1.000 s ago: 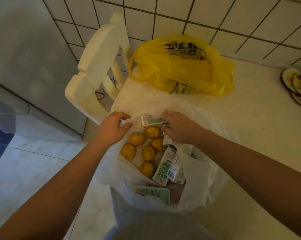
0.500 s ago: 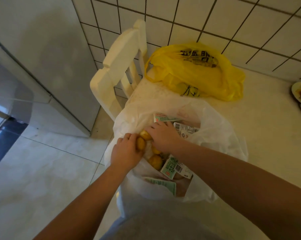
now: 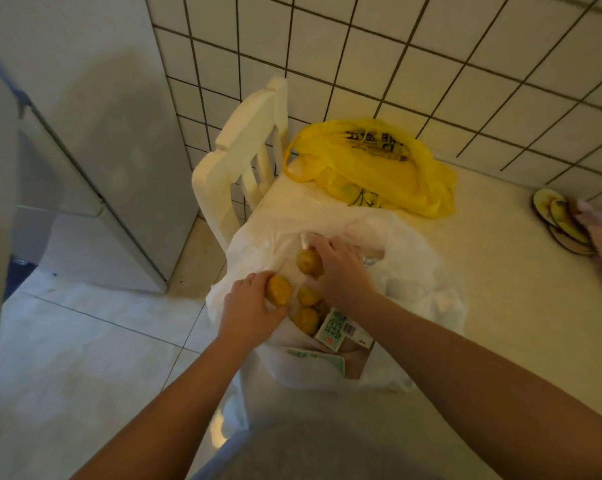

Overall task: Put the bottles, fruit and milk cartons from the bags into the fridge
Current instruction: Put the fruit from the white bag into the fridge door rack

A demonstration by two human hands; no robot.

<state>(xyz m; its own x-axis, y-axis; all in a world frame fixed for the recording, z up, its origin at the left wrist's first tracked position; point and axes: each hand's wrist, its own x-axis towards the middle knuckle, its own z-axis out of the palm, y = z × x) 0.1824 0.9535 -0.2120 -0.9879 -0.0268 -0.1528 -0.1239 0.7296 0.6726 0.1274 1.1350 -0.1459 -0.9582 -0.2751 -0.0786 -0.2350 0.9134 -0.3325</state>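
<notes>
Fruit comes first from where I stand: the near fruit, a dull yellow-orange lump with a rough, pitted skin, sits in the left grip, whose fingers curl round its near side at the mouth of the white bag. It is almost round, so it shows no long axis worth naming. Just beyond it the right grip is clenched round the far fruit, browner and mottled, with the fingers folded over its top and only its left flank showing. Between and below the two grips, two loose fruits of the same knobbly kind lie down inside the bag.

Beside them a milk carton lies slanted, a flat-sided box of white card with green print and a barcode, its long axis running from near left to far right. A second carton lies nearer me, its pale green face up, half under the plastic. The white bag is thin, crinkled film, slumped open at the near edge of the pale, smooth bench.

Farther along the bench a yellow bag of glossy plastic with black lettering lies collapsed against the tiled wall, whose square cream tiles have dark grout. Left of it a cream slatted chair stands touching the bench, and beyond that the flat grey side of the fridge rises from the pale floor tiles.
</notes>
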